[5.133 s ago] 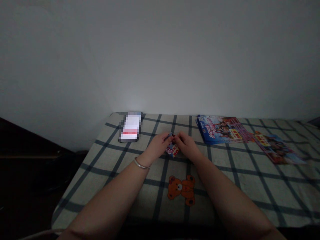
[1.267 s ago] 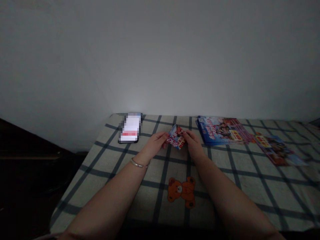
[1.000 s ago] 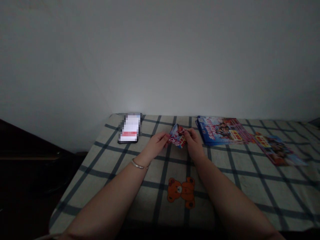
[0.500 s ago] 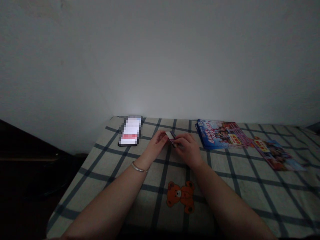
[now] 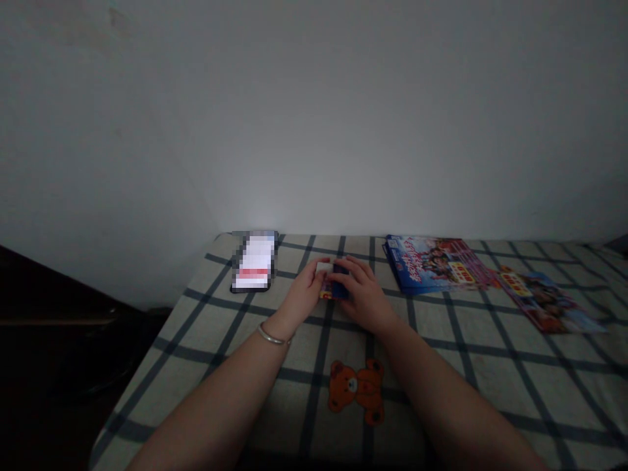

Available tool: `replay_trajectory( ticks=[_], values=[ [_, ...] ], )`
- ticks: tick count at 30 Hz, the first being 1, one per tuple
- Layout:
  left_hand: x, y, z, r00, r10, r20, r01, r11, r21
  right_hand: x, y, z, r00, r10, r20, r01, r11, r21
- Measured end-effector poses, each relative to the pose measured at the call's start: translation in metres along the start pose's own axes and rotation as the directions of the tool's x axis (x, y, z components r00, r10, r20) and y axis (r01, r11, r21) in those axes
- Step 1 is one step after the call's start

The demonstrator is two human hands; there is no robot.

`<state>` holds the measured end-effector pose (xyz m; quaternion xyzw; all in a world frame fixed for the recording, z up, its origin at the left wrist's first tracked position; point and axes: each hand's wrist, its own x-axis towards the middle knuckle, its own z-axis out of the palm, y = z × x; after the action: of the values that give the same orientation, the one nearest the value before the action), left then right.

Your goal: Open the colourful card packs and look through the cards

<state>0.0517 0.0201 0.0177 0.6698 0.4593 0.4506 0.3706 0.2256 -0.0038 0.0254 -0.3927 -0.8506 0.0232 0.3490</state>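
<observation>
My left hand and my right hand meet over the middle of the checked tablecloth. Between their fingertips sits a small folded piece of printed paper, blue, white and red, pressed low against the cloth. Both hands pinch it, the right hand's fingers lying across its top. A silver bangle circles my left wrist. Most of the paper is hidden under the fingers.
A lit phone lies at the table's far left corner. A stack of colourful printed sheets rests at the far right, with another sheet beyond it. An orange bear is printed on the cloth near me. A pale wall stands behind.
The paper, held up open between both hands a second ago, has been folded smaller and brought down to the cloth. The view tilted slightly upward.
</observation>
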Motion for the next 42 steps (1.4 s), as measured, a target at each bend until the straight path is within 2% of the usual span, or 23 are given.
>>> replay_trajectory(
  ticks=[3, 5, 8, 11, 13, 17, 24, 29, 33, 38, 42],
  values=[
    [-0.001, 0.001, 0.000, 0.999, 0.036, 0.011, -0.037, 0.992, 0.121, 0.000, 0.004, 0.000, 0.999, -0.049, -0.011, 0.049, 0.999, 0.023],
    [-0.001, -0.001, -0.001, 0.999, 0.042, -0.020, -0.037, 0.980, 0.196, 0.000, 0.007, -0.002, 0.995, -0.093, 0.026, 0.092, 0.996, 0.018],
    [-0.002, -0.005, -0.002, 0.996, 0.072, -0.050, -0.054, 0.953, 0.298, 0.000, 0.007, -0.007, 0.988, -0.109, 0.105, 0.117, 0.991, -0.066],
    [-0.003, -0.004, -0.003, 0.988, 0.155, -0.026, -0.134, 0.919, 0.370, 0.000, 0.002, -0.013, 0.986, -0.060, 0.154, 0.089, 0.978, -0.189],
    [-0.003, 0.000, -0.004, 0.977, 0.211, 0.030, -0.206, 0.898, 0.389, 0.001, -0.002, -0.015, 0.984, -0.001, 0.178, 0.049, 0.964, -0.263],
    [-0.005, 0.010, -0.005, 0.928, 0.279, 0.246, -0.359, 0.844, 0.398, 0.001, -0.002, -0.013, 0.966, 0.100, 0.236, -0.021, 0.948, -0.318],
    [-0.008, 0.018, -0.007, 0.893, 0.261, 0.367, -0.432, 0.725, 0.536, 0.001, -0.001, -0.013, 0.946, 0.190, 0.264, -0.097, 0.939, -0.328],
    [-0.007, 0.017, -0.009, 0.861, 0.258, 0.439, -0.490, 0.652, 0.578, 0.002, 0.001, -0.015, 0.945, 0.174, 0.279, -0.093, 0.955, -0.281],
    [-0.008, 0.015, -0.009, 0.849, 0.257, 0.463, -0.510, 0.627, 0.588, 0.002, 0.008, -0.017, 0.951, 0.107, 0.290, -0.063, 0.986, -0.157],
    [-0.009, 0.015, -0.009, 0.848, 0.262, 0.460, -0.507, 0.654, 0.561, 0.000, 0.021, -0.016, 0.965, 0.042, 0.257, -0.042, 0.999, -0.007],
    [-0.009, 0.013, -0.009, 0.849, 0.265, 0.457, -0.503, 0.669, 0.547, -0.001, 0.024, -0.014, 0.970, 0.058, 0.238, -0.071, 0.996, 0.049]
  ],
)
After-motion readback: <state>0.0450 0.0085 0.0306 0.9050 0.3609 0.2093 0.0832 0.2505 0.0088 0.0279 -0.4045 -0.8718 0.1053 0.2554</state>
